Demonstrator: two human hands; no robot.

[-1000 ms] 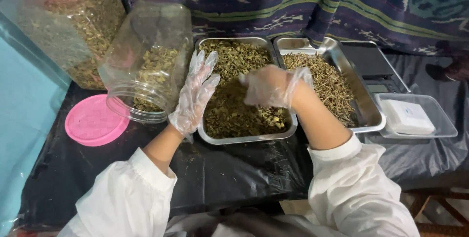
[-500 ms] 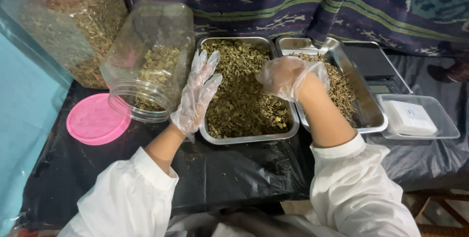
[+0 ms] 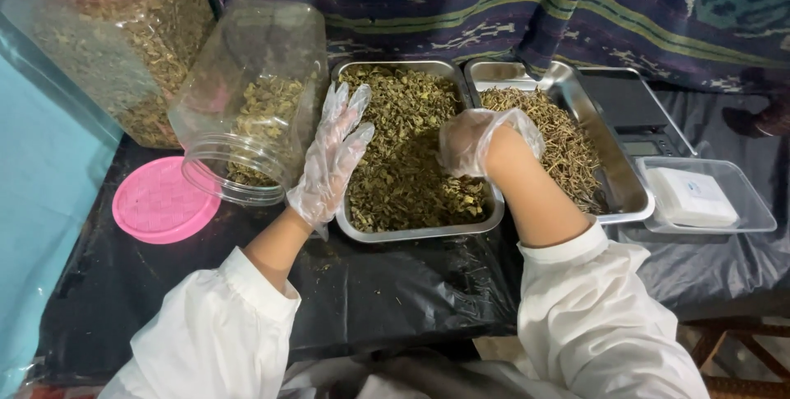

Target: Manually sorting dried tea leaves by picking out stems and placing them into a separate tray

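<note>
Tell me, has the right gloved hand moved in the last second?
Yes. The right hand swung right toward the twig tray, then returned over the leaf tray.

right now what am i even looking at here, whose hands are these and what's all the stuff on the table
This is one view, from a camera worn on a person's head, looking down at their own two gloved hands. The left hand is flat and open beside a tilted clear jar with dried leaves inside. The right hand is cupped over a metal tray of dried leaves; whether its fingers hold any is unclear. Next to that sit a second tray with thin dried stems, a pink lid, a scale and a clear box.
</note>
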